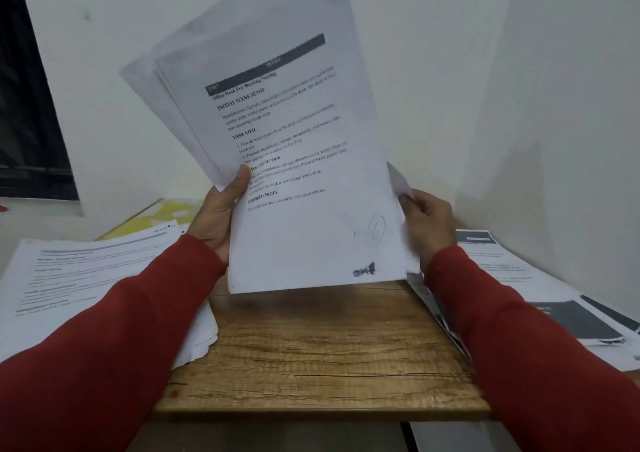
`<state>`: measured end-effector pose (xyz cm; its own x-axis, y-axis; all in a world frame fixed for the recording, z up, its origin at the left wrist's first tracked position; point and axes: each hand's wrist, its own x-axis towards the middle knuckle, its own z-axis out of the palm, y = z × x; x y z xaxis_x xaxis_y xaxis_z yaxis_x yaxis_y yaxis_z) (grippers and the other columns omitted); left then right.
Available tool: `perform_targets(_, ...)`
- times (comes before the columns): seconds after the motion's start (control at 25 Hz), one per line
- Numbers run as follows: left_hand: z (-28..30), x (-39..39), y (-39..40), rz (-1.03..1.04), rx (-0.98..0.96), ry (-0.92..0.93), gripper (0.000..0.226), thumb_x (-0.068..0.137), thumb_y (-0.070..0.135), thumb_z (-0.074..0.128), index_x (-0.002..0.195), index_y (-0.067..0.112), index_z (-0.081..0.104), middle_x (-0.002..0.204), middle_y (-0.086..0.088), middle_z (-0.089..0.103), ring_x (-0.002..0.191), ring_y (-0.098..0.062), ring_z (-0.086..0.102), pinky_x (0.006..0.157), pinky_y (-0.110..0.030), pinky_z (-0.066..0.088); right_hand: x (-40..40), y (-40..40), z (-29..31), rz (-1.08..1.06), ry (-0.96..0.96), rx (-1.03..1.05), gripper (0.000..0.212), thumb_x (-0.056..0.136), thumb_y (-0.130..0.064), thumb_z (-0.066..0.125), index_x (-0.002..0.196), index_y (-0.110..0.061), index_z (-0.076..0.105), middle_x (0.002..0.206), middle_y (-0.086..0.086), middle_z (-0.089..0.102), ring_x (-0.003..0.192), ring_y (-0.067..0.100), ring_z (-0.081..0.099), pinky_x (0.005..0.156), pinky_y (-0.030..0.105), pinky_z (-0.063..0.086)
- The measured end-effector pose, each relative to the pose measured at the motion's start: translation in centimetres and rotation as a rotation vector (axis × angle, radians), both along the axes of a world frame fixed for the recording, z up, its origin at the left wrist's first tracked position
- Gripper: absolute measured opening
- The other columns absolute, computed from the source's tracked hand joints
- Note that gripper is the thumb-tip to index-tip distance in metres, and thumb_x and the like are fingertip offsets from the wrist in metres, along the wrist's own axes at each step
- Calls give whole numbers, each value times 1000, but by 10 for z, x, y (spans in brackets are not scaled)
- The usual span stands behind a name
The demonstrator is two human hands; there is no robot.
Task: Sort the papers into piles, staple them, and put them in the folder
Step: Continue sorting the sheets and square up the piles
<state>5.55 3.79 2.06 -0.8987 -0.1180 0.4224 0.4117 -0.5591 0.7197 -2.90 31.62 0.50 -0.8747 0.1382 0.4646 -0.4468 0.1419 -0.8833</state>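
White printed sheets (294,160) with a dark header band, red sleeves (114,330), brown wood-grain desk (318,354), yellow folder (162,217).

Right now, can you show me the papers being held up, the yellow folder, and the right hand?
held papers (294,174), head view, middle of the front printed sheet.
yellow folder (162,217), head view, bare yellow cover behind the left pile.
right hand (427,223), head view, back of the hand.

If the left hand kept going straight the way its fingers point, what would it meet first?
The left hand points up and away, gripping the held stack of white printed sheets. Beyond it, apparently only the white wall lies ahead, though depth is unclear.
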Motion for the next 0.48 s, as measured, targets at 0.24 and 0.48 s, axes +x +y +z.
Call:
perform_targets(0.24, 2, 0, -1, 24, -46, -34, 39, 101, 20, 49, 138, 6, 53, 114, -4, 72, 94, -15, 72, 76, -29, 59, 6, -4, -6, 193, -187, -35, 15, 98, -13, 59, 92, -19, 71, 82, -1, 75, 77, 18, 70, 74, 31, 57)
perform_targets(0.48, -16, -15, 0, 290, -289, -298, 24, 97, 19, 62, 119, 9, 66, 115, -13, 72, 94, -27, 73, 69, -35, 62, 22, -12, 2, 373, -157, -133, 11, 91, -23, 68, 99, -21, 75, 95, 3, 78, 84, 18, 74, 75, 33, 58)
